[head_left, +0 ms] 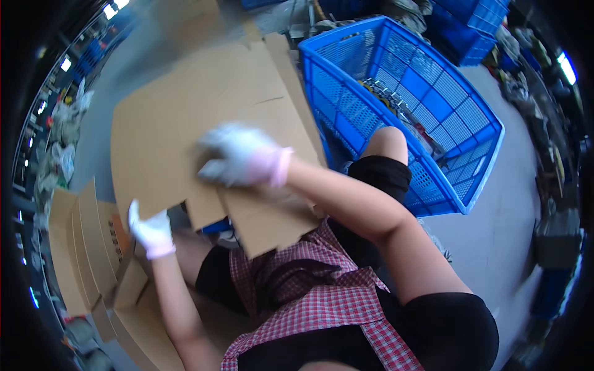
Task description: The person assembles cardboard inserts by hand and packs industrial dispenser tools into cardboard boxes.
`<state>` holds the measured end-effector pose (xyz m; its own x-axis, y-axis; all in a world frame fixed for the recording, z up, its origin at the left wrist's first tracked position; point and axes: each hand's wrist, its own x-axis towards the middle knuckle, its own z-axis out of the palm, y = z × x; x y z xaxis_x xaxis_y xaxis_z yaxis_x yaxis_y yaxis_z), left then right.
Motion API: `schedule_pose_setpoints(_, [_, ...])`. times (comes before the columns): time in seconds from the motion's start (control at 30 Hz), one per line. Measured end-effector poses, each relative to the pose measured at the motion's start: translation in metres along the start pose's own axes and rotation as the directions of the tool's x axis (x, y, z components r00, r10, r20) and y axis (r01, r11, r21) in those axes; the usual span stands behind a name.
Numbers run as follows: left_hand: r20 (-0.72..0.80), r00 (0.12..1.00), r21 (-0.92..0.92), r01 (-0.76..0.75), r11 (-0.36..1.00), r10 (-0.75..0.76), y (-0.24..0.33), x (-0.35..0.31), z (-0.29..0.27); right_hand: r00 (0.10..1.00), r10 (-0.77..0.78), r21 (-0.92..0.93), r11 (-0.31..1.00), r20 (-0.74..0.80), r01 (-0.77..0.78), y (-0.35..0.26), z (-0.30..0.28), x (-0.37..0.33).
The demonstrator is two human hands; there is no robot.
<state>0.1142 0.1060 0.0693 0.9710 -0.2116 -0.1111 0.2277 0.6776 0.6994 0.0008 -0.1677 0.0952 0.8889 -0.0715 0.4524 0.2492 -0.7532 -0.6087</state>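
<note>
A large flat piece of brown cardboard (179, 117), probably a folded carton, lies in front of me, its near flaps reaching over my lap. My right hand (238, 154), in a white glove with a pink cuff, is over the middle of this cardboard. Motion smears its fingers, and I cannot make out whether they hold anything. At the near left corner of the cardboard is my left hand (151, 232), gloved the same way. One of its digits stretches up, apart from the rest; the other fingers are partly hidden by the cardboard edge.
An open brown carton (80, 247) stands at my left, its flaps spread. To my right, close to my knee, is a big blue plastic crate (433, 93) with metal parts (402, 111) inside. More blue crates (476, 25) stand behind it. Bags (62, 142) line the left side.
</note>
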Motion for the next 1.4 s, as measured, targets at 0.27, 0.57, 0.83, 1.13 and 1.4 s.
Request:
schedule_pose_setpoints(0.27, [-0.197, 0.977, 0.619, 0.063, 0.783, 0.078, -0.103, 0.008, -0.009, 0.699, 0.58, 0.819, 0.092, 0.419, -0.567, 0.152, 0.019, -0.059])
schedule_pose_setpoints(0.57, [0.76, 0.605, 0.572, -0.796, -0.197, -0.238, -0.185, -0.042, 0.059, 0.945, 0.216, 0.505, 0.803, 0.246, -0.315, 0.149, 0.042, -0.061])
schedule_pose_setpoints(0.83, [0.562, 0.477, 0.088, -0.847, -0.524, -0.676, -0.14, -0.019, 0.029, 0.846, 0.14, 0.303, 0.893, 0.515, -0.332, 0.145, 0.002, -0.068])
schedule_pose_setpoints(1.13, [0.757, 0.429, 0.253, -0.888, -0.384, -0.493, -0.11, -0.019, 0.016, 0.988, -0.135, 0.017, 0.991, 0.075, 0.134, 0.109, -0.014, -0.085])
schedule_pose_setpoints(1.4, [0.8, 0.599, 0.596, -0.799, -0.078, -0.034, -0.113, -0.065, 0.042, 0.916, -0.26, -0.018, 0.96, 0.305, 0.279, 0.057, -0.064, -0.071])
